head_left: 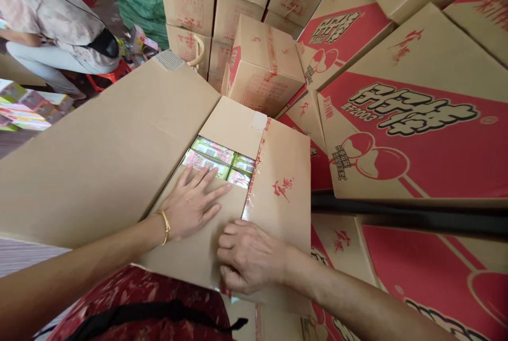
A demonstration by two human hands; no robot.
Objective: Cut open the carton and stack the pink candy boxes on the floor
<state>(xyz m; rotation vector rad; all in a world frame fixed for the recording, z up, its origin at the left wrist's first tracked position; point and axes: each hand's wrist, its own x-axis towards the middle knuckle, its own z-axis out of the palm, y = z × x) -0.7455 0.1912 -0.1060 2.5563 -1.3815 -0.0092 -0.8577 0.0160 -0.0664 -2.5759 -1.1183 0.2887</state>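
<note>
A cardboard box (pixel 283 198) stands in front of me, with one large flap (pixel 119 135) folded out to the left. Two end flaps lie inward, and between them show several green and pink packs (pixel 210 157) in clear wrapping. My left hand (pixel 192 203) lies flat on the near flap (pixel 178 256), fingers spread, their tips reaching the packs. Close to the box's near edge, my right hand (pixel 250 256) is curled closed over the flap's seam; whatever its fingers hold is hidden. Red-printed clear tape (pixel 256 172) runs along the edge of the right-hand flap.
Stacked printed cartons (pixel 397 135) rise along the right, and plain ones (pixel 190 5) at the back. A taped carton (pixel 270 63) sits just beyond my box. At the far left a person (pixel 63 18) sits on a red stool (pixel 109 75), near colourful packs (pixel 35 106) and a green sack (pixel 138 0).
</note>
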